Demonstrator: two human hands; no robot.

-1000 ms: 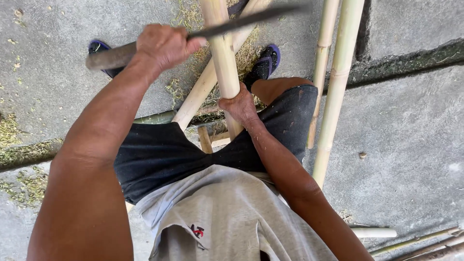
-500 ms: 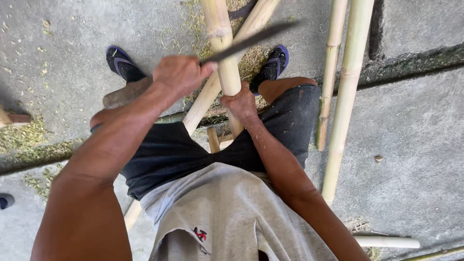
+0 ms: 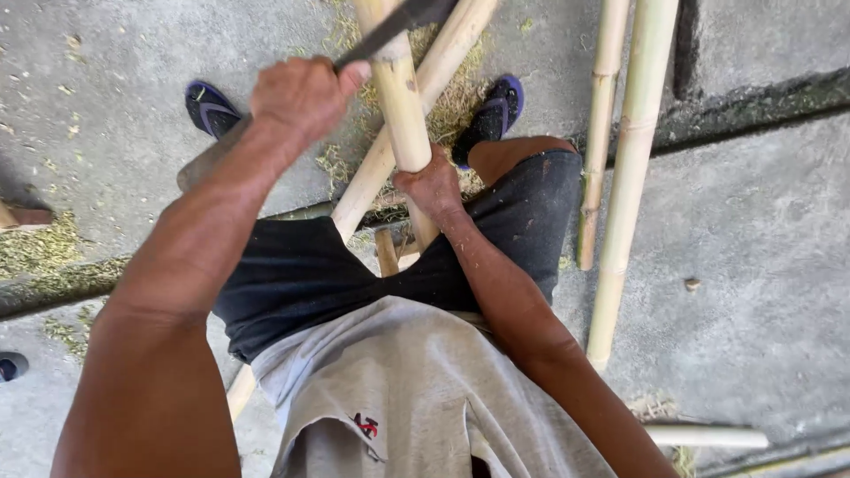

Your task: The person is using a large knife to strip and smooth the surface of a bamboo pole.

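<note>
Bamboo pole (image 3: 400, 97) pale tan; blade (image 3: 398, 25) dark grey; shorts (image 3: 301, 274) black; shirt (image 3: 398, 389) grey; sandals (image 3: 211, 108) blue-black.

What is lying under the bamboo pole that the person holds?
Under the held bamboo pole a second bamboo pole crosses, over shavings on the concrete floor. The right hand and shorts cover the lower ends.

I see a grey concrete floor (image 3: 761, 265) crossed by a dark crack. Two long pale bamboo poles (image 3: 630, 168) lie side by side near its right edge, green-yellow shavings (image 3: 40, 248) gather at the left edge, and a short pale cut pole piece (image 3: 704, 435) rests towards the lower right corner
</note>
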